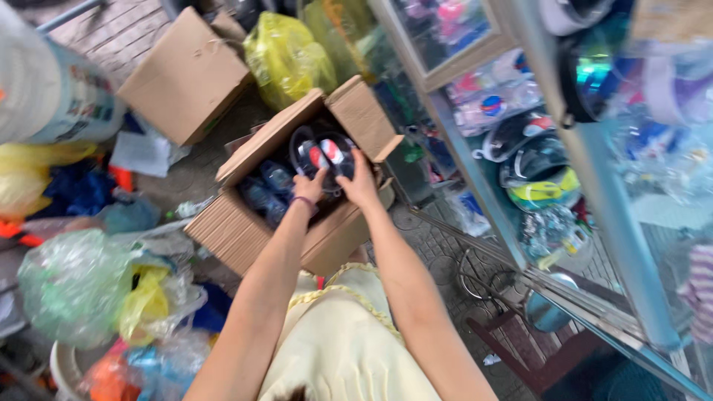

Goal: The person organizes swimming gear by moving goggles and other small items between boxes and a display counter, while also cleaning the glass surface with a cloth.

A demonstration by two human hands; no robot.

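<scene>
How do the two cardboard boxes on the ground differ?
The near box stands open with flaps up, holds wrapped dark items, and both hands, left hand and right hand, reach into it onto a dark item with red and white parts. The far box lies tilted and untouched, contents unseen. Both are plain brown cardboard.

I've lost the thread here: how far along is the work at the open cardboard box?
Done: the cardboard box stands open, flaps spread. In hand: the left hand and the right hand together grip a dark packet with red and white patches at the box mouth. Left: several bluish wrapped packets lie inside. A second cardboard box lies behind.
</scene>
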